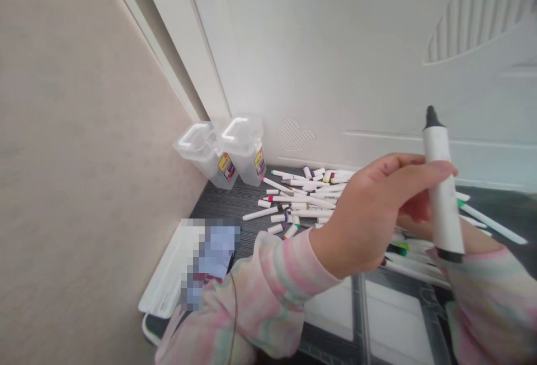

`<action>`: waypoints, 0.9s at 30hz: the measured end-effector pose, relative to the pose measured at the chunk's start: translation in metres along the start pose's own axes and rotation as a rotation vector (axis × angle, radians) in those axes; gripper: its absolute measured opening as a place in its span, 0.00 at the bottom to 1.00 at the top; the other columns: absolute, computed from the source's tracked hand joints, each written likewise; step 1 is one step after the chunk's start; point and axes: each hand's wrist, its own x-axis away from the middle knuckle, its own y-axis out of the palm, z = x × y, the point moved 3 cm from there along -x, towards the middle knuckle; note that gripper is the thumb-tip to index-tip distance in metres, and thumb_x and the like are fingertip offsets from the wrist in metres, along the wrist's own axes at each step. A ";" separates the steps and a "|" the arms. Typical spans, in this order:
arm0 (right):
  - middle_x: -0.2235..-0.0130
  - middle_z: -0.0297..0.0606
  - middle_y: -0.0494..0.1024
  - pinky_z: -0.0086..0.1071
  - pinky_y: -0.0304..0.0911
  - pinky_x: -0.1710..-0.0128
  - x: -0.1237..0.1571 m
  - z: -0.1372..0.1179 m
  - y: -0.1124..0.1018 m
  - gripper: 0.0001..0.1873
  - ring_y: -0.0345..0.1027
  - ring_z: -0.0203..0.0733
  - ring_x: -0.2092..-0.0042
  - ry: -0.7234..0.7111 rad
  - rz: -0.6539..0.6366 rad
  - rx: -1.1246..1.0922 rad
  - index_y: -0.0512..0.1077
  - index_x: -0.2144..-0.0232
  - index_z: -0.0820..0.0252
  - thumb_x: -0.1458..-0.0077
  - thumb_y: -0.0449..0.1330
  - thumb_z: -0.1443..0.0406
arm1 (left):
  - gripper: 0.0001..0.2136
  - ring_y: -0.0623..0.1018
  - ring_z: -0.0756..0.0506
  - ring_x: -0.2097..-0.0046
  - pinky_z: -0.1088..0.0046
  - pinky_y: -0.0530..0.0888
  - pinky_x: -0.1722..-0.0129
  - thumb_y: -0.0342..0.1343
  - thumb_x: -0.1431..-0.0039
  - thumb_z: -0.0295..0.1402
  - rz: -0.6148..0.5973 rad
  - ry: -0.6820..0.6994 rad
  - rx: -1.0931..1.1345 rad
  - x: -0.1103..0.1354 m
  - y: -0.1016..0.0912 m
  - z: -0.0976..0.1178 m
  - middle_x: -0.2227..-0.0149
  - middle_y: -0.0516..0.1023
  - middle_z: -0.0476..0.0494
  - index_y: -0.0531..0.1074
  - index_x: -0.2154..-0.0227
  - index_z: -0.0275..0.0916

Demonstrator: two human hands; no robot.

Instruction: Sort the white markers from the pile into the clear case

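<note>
My left hand (364, 217) is raised over the desk, thumb and fingers closed around a thick white marker (442, 194). The marker stands nearly upright, with its dark tip bare at the top and a black end at the bottom. Behind it, my right hand (478, 237) shows only at the wrist, reaching left among the pens; its fingers are hidden by my left hand. Slim white felt-tip pens (310, 200) lie in a loose heap beneath, several uncapped, with small white caps (276, 229) scattered about. More pens (495, 222) spread to the right.
Two clear plastic containers (243, 150) with lids stand at the back left against the white panel (335, 46). A white flat case (168, 275) and a blurred-out bluish item (218, 250) lie at the left. A dark-framed clear case (398, 320) sits at the front.
</note>
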 end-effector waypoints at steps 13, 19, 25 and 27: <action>0.63 0.37 0.72 0.40 0.63 0.58 0.048 -0.064 -0.039 0.16 0.67 0.44 0.60 0.005 0.013 -0.298 0.68 0.61 0.50 0.49 0.49 0.52 | 0.03 0.69 0.52 0.70 0.77 0.66 0.69 0.56 0.53 0.32 0.040 0.242 -0.483 -0.008 -0.017 0.022 0.71 0.71 0.51 0.70 0.73 0.39; 0.64 0.36 0.71 0.34 0.62 0.63 0.044 -0.072 -0.021 0.14 0.65 0.39 0.62 -0.009 -0.033 -0.312 0.65 0.58 0.53 0.50 0.55 0.62 | 0.06 0.71 0.50 0.67 0.75 0.67 0.67 0.56 0.52 0.33 -0.053 0.149 -0.672 -0.009 -0.015 0.019 0.68 0.72 0.49 0.71 0.69 0.40; 0.74 0.32 0.66 0.28 0.57 0.73 0.039 -0.070 -0.019 0.11 0.60 0.33 0.72 -0.021 0.010 -0.223 0.67 0.64 0.60 0.49 0.54 0.60 | 0.06 0.70 0.47 0.59 0.71 0.66 0.59 0.54 0.50 0.32 -0.124 0.185 -0.791 -0.011 -0.012 0.016 0.62 0.72 0.47 0.72 0.68 0.40; 0.75 0.32 0.66 0.27 0.56 0.73 0.039 -0.072 -0.022 0.10 0.59 0.32 0.72 -0.037 0.005 -0.193 0.67 0.70 0.62 0.48 0.53 0.60 | 0.07 0.70 0.47 0.59 0.70 0.66 0.58 0.53 0.49 0.32 -0.136 0.169 -0.819 -0.012 -0.013 0.014 0.61 0.72 0.46 0.72 0.67 0.40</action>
